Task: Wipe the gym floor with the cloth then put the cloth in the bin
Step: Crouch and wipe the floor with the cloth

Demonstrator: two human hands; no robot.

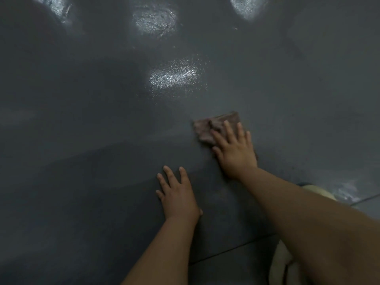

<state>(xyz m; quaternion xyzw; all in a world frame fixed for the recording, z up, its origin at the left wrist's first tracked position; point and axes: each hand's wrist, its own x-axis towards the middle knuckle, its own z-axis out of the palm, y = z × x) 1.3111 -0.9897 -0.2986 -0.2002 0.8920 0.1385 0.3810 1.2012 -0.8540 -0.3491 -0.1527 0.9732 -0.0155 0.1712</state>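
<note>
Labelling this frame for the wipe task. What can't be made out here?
- Bin: nowhere in the head view.
- Cloth: near part hidden under the right hand.
- Pale thing beside the right forearm: mostly hidden by the arm, unidentifiable.
- Floor: dim and glary, so wiped areas can't be judged.

Quick count: two hands, left hand (178,195) and right hand (234,149), both flat with fingers spread. One cloth (213,128), brownish, under the right one. One dark grey floor (82,161) with four bright glare patches (174,76) on it, three along the top and one mid-frame, plus a fainter fifth shine at the right edge. Two thin seams (232,248) show in the floor low down. One pale cream thing (317,192) sits behind the right forearm, can't tell what it is.
</note>
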